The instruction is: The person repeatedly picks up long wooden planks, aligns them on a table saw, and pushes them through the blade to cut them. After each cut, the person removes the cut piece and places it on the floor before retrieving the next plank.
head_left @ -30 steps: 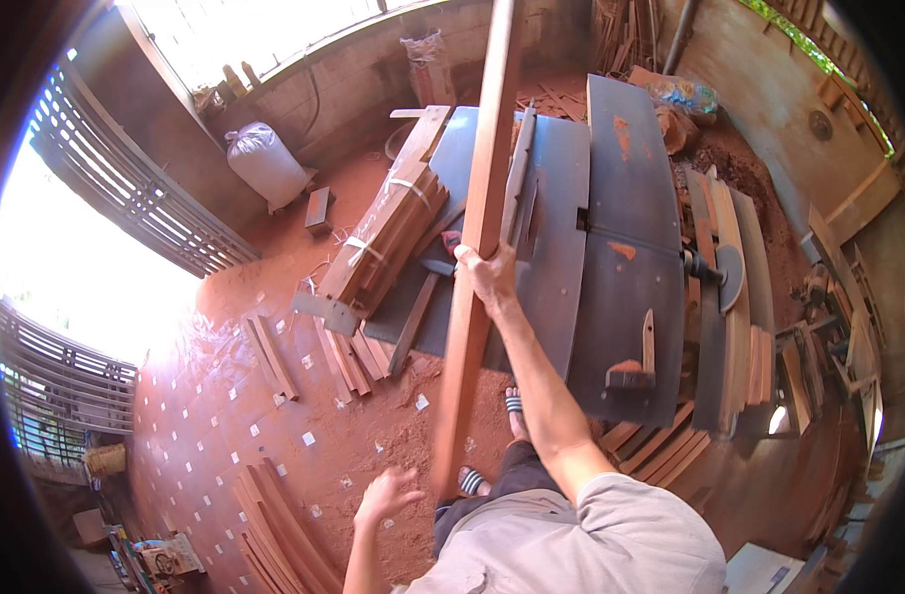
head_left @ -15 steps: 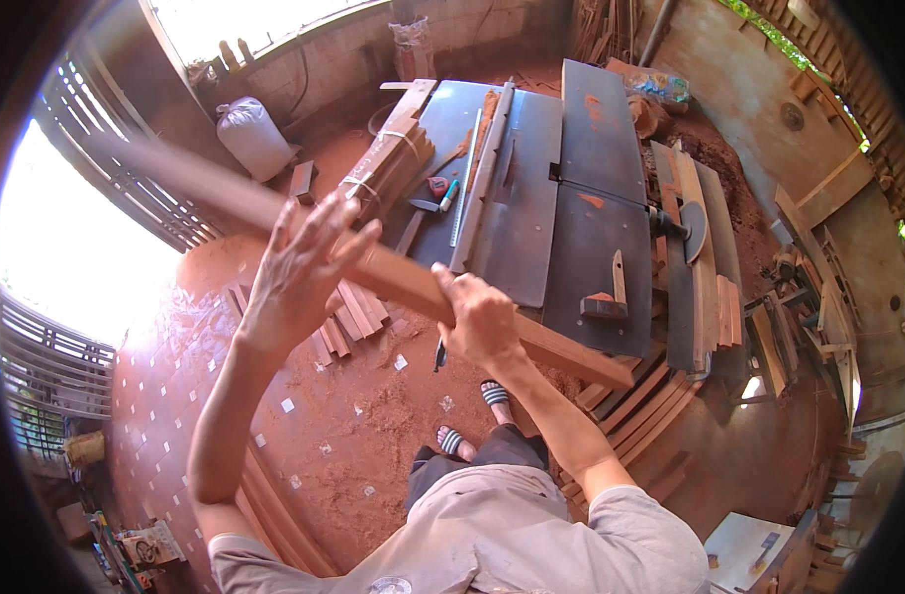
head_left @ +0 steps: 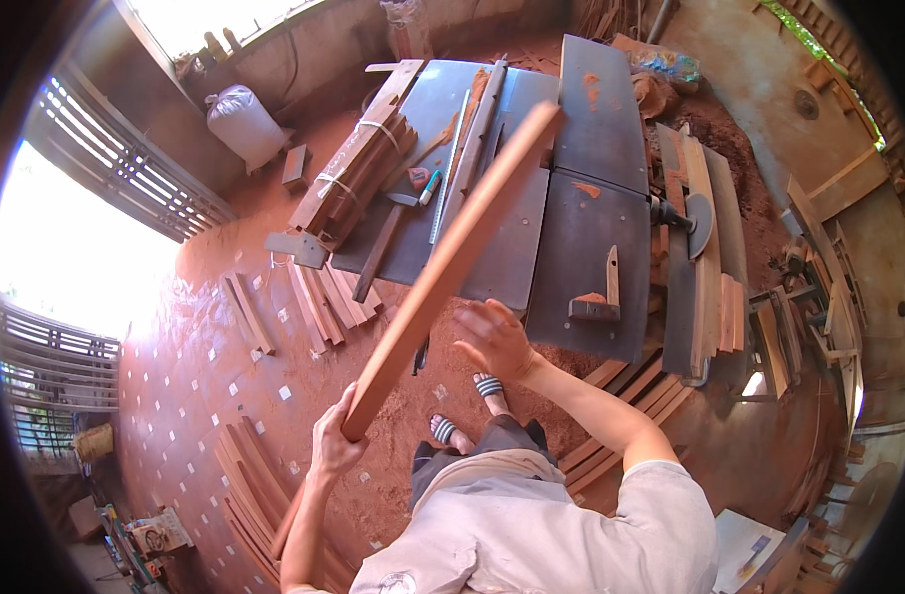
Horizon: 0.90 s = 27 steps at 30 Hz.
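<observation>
A long reddish wooden plank (head_left: 450,265) slants from lower left up to the right, its far end over the grey metal saw table (head_left: 581,247). My left hand (head_left: 335,447) grips the plank's near end. My right hand (head_left: 497,339) is beside the plank's middle, fingers spread, just off its right edge and holding nothing. My feet in striped sandals (head_left: 464,408) stand on red sawdust below the plank.
A strapped bundle of boards (head_left: 358,173) lies on the table's left part, with a long ruler (head_left: 445,178) and small tools beside it. Loose boards (head_left: 319,302) lie on the floor to the left. More planks (head_left: 712,247) lean at the table's right. A white sack (head_left: 242,121) stands by the wall.
The plank has swung from lying across in front of me to pointing up-right over the table. My left hand slid to its near end; my right hand let go.
</observation>
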Each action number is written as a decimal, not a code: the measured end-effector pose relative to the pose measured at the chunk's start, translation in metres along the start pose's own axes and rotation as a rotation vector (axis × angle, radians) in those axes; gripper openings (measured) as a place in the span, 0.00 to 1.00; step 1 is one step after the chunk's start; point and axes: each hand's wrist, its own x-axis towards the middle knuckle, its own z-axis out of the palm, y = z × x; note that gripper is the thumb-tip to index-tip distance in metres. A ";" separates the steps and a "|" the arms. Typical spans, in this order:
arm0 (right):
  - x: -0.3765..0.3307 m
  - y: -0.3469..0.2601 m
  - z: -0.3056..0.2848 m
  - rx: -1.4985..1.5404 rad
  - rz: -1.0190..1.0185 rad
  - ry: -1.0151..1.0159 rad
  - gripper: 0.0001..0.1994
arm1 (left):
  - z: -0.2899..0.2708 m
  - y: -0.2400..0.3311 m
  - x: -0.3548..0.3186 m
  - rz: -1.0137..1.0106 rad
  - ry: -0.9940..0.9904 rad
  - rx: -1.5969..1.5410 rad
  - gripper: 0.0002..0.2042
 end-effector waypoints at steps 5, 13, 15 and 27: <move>-0.054 0.112 0.086 0.070 0.246 -0.313 0.34 | 0.014 0.010 -0.009 -0.329 0.146 -0.347 0.42; -0.057 0.075 0.148 0.261 0.068 -0.566 0.43 | 0.040 0.023 -0.039 -0.548 0.328 -0.484 0.25; -0.048 0.075 0.139 0.552 0.012 -0.471 0.32 | 0.049 0.027 -0.049 -0.524 0.382 -0.471 0.25; 0.002 0.123 0.161 -0.193 0.026 -0.574 0.18 | 0.076 0.034 -0.049 -0.607 0.261 -0.532 0.31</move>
